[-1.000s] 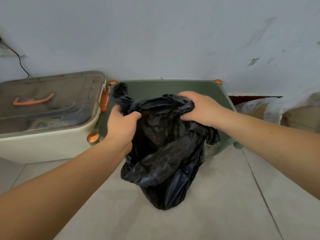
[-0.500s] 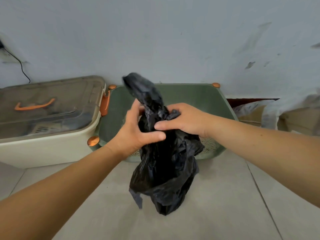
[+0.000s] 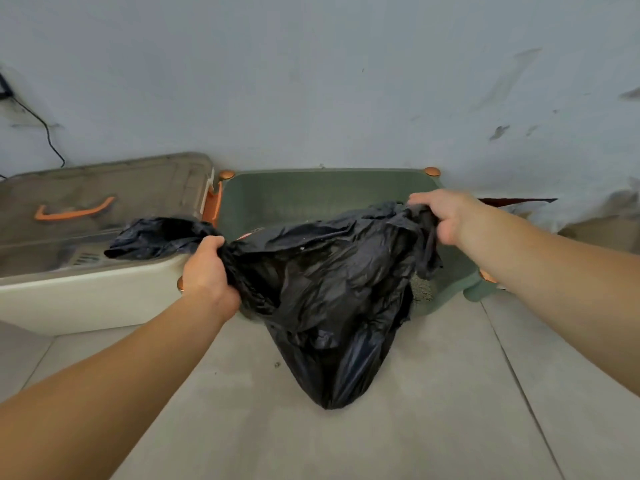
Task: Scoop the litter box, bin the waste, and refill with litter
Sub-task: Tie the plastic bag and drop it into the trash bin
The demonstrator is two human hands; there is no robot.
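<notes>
Left hand [image 3: 207, 268] grips one bunched end of the black waste bag [image 3: 329, 292]; right hand [image 3: 440, 216] pinches the opposite end, so the bag mouth stretches between them. The bag hangs in front of the green litter box [image 3: 311, 195], its bottom resting on the tiled floor [image 3: 433, 393]. To the left of the box sits a beige lidded bin [image 3: 86, 299] with an orange handle [image 3: 72, 211]. Risk: thin film may tear or slip from a grip under tension, spilling waste beside the box. No legible brand, label or writing.
</notes>
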